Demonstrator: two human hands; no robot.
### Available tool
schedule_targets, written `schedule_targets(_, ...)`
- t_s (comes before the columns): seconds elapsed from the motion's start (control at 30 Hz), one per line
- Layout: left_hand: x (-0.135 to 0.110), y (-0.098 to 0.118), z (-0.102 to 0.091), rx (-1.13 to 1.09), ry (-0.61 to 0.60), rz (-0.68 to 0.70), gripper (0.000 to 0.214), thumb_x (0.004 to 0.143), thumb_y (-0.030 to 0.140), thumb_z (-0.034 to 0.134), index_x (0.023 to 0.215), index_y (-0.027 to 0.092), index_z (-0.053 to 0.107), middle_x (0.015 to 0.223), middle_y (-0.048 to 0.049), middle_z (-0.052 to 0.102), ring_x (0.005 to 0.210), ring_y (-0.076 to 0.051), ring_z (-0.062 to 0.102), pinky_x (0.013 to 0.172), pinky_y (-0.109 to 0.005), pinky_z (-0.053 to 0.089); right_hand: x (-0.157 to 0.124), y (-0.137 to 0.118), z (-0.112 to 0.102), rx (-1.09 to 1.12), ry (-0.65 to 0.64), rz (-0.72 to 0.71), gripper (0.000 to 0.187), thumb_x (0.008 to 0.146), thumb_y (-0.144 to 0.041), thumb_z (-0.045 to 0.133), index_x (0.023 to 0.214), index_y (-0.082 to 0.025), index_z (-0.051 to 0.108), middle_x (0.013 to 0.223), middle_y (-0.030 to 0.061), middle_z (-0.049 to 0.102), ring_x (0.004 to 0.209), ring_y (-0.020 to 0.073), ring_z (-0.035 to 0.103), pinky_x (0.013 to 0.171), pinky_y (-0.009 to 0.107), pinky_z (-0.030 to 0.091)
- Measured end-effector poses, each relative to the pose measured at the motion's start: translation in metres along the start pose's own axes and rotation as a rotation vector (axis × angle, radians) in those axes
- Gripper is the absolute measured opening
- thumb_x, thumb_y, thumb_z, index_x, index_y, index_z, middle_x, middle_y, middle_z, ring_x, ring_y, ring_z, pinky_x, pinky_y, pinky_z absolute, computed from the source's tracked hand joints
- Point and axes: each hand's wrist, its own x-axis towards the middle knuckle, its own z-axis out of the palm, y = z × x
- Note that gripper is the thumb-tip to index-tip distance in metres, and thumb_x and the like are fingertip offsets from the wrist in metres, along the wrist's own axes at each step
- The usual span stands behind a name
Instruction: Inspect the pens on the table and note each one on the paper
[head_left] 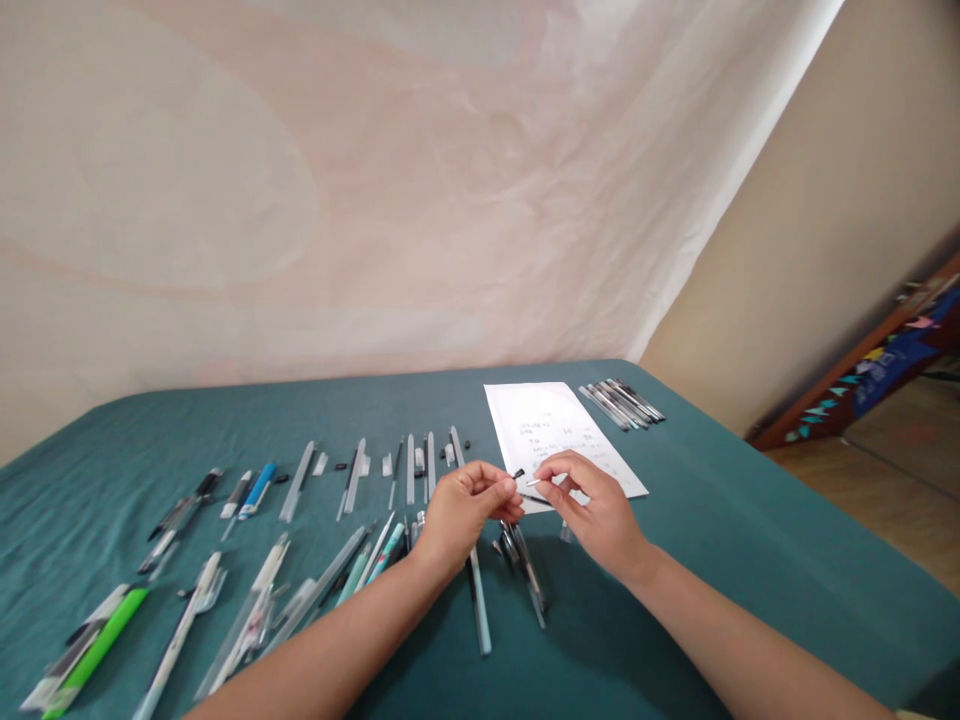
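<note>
Pen piece (518, 474), small and black

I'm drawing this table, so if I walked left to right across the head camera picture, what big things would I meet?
Bright green stick → blue piece → left hand → right hand → colourful board off the table.

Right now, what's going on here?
A person is handling small parts: the left hand pinches a small black piece, and the right hand, close by, a slim pale piece. Both hands are near a sheet of paper. Pens and pen parts lie spread leftward; more pens lie to its right.
</note>
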Motion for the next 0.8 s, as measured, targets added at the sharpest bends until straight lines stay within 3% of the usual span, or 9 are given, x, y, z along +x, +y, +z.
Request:
schedule_targets(0.2,0.000,0.000,0.000,-0.026,-0.083,0.007,0.030,0.069,0.035,0.075,0.076,0.013,0.056,0.066,-0.0043,0.068,0.063,-0.018,0.066,0.063,-0.030,0.053,-0.004,0.008,0.008,0.023,-0.062,0.032,0.007,0.085,-0.027,0.060,0.088,-0.021,0.061,0.084,0.0020,0.063,0.073,0.0139,0.060,0.062,0.025,0.049)
schedule_targets(0.33,-0.001,-0.001,0.000,0.051,-0.061,0.032,0.026,0.071,0.032,0.074,0.073,0.013,0.056,0.058,-0.0023,0.065,0.056,-0.016,0.063,0.059,-0.027,0.050,-0.005,0.007,0.009,0.038,-0.046,0.110,0.021,0.083,-0.031,0.062,0.101,-0.022,0.059,0.088,0.0026,0.065,0.070,0.0134,0.061,0.058,0.024,0.050)
schedule_targets(0.47,-0.001,-0.001,0.001,0.078,-0.055,0.063,0.024,0.069,0.030,0.075,0.074,0.013,0.059,0.059,-0.0015,0.064,0.056,-0.015,0.062,0.059,-0.026,0.049,-0.004,0.003,0.005,0.006,-0.075,0.029,0.013,0.087,-0.030,0.057,0.095,-0.022,0.064,0.088,0.0035,0.066,0.074,0.0148,0.061,0.065,0.026,0.050)
schedule_targets(0.67,-0.002,0.003,0.001,-0.015,-0.051,0.016,0.027,0.067,0.030,0.077,0.082,0.012,0.065,0.067,-0.0030,0.067,0.063,-0.015,0.063,0.067,-0.029,0.050,0.000,-0.001,-0.003,-0.026,0.049,0.012,0.010,0.086,-0.027,0.058,0.092,-0.023,0.065,0.086,0.0021,0.067,0.075,0.0149,0.061,0.067,0.027,0.049)
schedule_targets(0.8,-0.003,0.006,0.001,-0.025,-0.063,0.008,0.028,0.067,0.031,0.077,0.083,0.011,0.066,0.066,-0.0033,0.067,0.062,-0.015,0.062,0.066,-0.028,0.048,0.000,-0.002,-0.004,-0.002,0.045,-0.001,0.010,0.086,-0.028,0.059,0.092,-0.023,0.066,0.085,0.0023,0.068,0.075,0.0153,0.061,0.066,0.027,0.049)
